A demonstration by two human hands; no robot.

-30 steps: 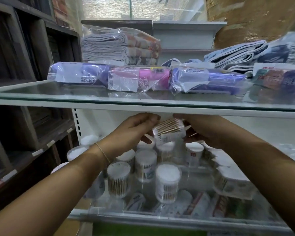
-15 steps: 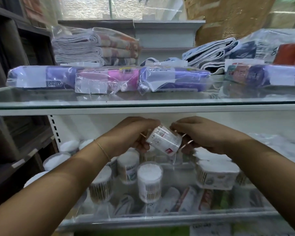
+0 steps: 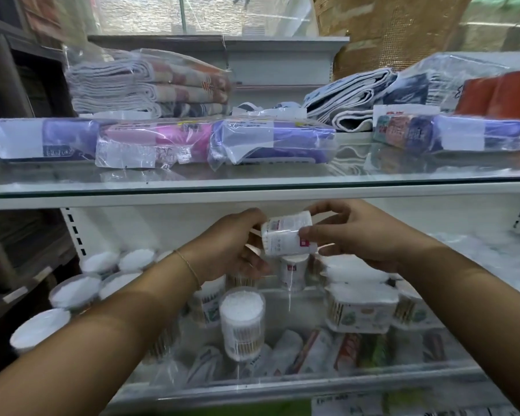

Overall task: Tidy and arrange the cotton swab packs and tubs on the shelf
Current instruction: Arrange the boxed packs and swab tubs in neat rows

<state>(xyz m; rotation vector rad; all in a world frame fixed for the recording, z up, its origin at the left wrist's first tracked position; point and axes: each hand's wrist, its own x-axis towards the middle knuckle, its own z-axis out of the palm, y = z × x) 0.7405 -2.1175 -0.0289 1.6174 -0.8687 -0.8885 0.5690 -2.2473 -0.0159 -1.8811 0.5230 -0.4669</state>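
We hold a labelled cotton swab tub tilted on its side above the lower shelf. Our left hand curls round its left end and our right hand pinches its right end between thumb and fingers. Beneath it other tubs stand upright, with packs lying along the shelf front.

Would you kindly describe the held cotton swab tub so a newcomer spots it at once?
Find the lower shelf beneath the glass shelf. Above its standing tubs, the left hand and right hand hold one cotton swab tub. Unlike those upright neighbours, it is tipped sideways, its white label bearing a red square.
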